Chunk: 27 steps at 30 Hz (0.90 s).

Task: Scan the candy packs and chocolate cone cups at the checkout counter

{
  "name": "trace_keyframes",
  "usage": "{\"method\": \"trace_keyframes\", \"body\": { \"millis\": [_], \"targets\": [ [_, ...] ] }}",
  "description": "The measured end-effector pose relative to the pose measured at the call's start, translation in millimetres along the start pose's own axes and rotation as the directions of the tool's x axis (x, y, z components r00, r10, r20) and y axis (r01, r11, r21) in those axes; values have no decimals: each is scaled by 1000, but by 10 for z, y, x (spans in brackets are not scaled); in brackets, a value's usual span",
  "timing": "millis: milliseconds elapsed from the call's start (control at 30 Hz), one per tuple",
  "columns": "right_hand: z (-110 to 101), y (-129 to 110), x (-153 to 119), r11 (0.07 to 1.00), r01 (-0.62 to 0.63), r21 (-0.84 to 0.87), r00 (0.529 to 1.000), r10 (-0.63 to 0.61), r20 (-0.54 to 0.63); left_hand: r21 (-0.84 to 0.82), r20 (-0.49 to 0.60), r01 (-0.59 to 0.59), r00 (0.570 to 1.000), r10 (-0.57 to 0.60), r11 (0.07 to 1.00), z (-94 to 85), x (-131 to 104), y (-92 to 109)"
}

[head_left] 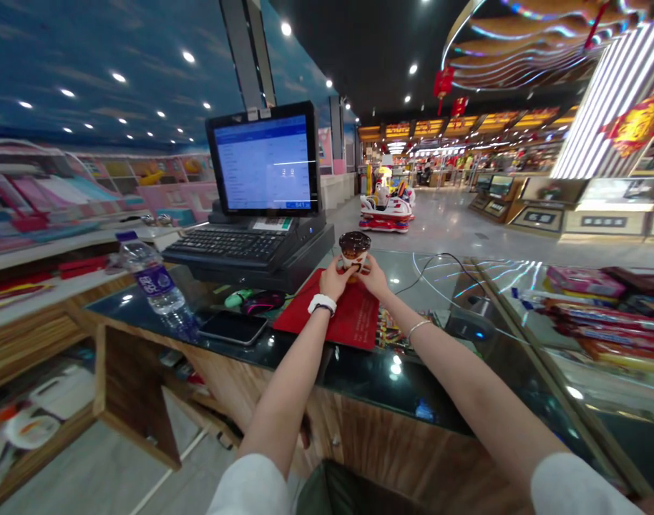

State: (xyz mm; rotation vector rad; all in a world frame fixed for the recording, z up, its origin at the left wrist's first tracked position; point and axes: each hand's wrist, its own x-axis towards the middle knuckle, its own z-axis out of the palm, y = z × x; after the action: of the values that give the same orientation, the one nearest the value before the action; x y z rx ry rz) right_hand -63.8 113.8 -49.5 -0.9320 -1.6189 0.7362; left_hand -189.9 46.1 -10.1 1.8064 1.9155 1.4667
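A small cup [355, 245] with a glossy dark brown top and a white, patterned side stands upright over a red mat [353, 327] on the glass counter. Around its left side are the fingers of my left hand [334, 280], closed on the lower part; a white band circles that wrist. From the right, my right hand [374, 278] grips the same cup, with a thin bracelet further up the forearm. The fingertips of both hands nearly meet at the cup's near side. Whether its base touches the mat is hidden by my fingers.
Left of the mat are a mouse [263, 302], a dark phone [233, 327] and a water bottle [156, 279]. Behind them stands a monitor [265, 161] with a keyboard [227, 244]. A black device [469, 325] with a cable and packaged snacks [589, 322] are at the right.
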Motion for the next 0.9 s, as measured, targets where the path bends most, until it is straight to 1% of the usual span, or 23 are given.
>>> {"method": "trace_keyframes", "body": {
  "millis": [133, 300, 433, 567, 667, 767, 833, 900],
  "targets": [
    [-308, -191, -100, 999, 46, -24, 999, -47, -20, -32, -16, -27, 1000, 27, 999, 24, -123, 262],
    [-771, -421, -228, 986, 116, -124, 990, -125, -72, -126, -56, -107, 993, 100, 986, 129, -300, 689],
    [-1201, -580, -411, 969, 152, -196, 976, -178, -124, -200, -51, -157, 987, 150, 967, 305, -430, 1023],
    [-1635, -681, -605, 951, 190, -244, 947, -243, -210, -316, -20, -184, 982, 187, 931, 551, -518, 1318],
    [-1930, -689, -713, 947, 196, -253, 934, -259, -246, -426, 9, -212, 971, 239, 880, 732, -581, 1530],
    [-2189, -618, -794, 948, 199, -247, 931, -261, -253, -459, 32, -218, 965, 262, 861, 880, -654, 1720],
    [-2342, -539, -839, 946, 206, -251, 929, -269, -253, -471, 43, -215, 963, 265, 856, 967, -704, 1810],
    [-2473, -459, -877, 945, 205, -253, 933, -267, -242, -493, 59, -199, 964, 260, 847, 1049, -749, 1855]
  ]
}}
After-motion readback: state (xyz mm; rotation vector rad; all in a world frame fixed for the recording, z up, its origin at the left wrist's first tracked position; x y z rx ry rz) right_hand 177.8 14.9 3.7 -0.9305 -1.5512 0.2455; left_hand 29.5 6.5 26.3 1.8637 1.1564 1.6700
